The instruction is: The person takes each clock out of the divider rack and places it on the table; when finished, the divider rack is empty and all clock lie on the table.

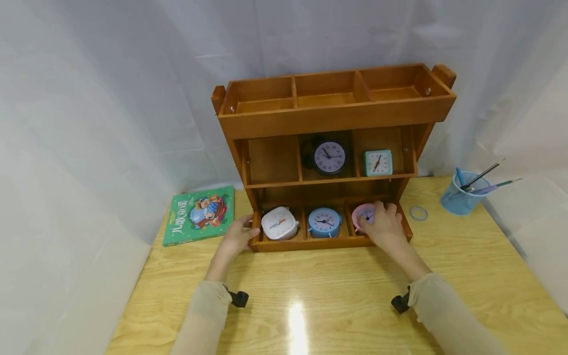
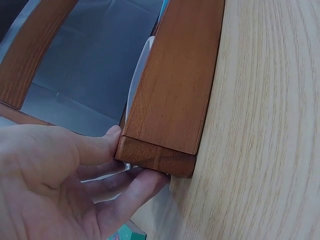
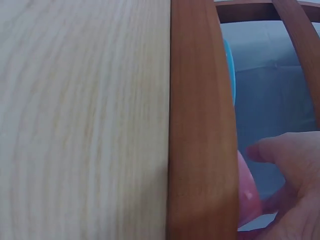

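Observation:
A three-tier brown wooden shelf [image 1: 328,117] stands at the back of the table. My left hand [image 1: 235,237] grips the left end of its bottom tray [image 2: 172,95], thumb at the top edge and fingers against the end. At the tray's right compartment, my right hand [image 1: 385,228] holds a pink alarm clock [image 1: 365,211], thumb over its front and fingers at its far side. Part of this clock is hidden by the hand. A blue alarm clock [image 1: 325,222] sits in the middle compartment, and a white alarm clock [image 1: 278,223] leans back in the left one.
On the middle tier are a black round clock [image 1: 329,158] and a mint square clock [image 1: 378,163]. A green book [image 1: 199,215] lies left of the shelf. To the right are a clear ring [image 1: 418,213] and a blue mesh cup [image 1: 461,197] with brushes and pens.

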A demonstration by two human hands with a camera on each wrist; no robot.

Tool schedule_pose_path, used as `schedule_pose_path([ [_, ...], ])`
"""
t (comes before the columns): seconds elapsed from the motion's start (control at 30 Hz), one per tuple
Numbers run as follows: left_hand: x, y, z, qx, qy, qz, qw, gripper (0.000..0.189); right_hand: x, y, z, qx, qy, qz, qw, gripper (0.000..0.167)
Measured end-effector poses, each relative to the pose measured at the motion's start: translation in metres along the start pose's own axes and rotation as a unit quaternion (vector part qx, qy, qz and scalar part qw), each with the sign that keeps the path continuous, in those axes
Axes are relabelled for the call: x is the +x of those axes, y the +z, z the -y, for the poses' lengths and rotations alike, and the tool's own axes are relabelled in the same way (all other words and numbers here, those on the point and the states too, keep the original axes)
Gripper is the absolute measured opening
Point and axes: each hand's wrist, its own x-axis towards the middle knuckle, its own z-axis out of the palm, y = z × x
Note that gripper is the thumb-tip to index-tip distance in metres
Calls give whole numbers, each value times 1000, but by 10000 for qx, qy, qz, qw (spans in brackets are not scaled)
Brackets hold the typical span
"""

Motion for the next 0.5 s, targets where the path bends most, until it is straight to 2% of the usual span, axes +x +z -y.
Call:
schedule_pose_path([
  [0.3, 0, 0, -1, -132, -2, 34, 9999, 59, 3, -13, -6, 193, -203, 64, 9996, 63],
  [0.5, 3, -3, 3, -345, -70, 156, 9993, 61, 3, -24, -12, 687, -483, 200, 9963, 54],
])
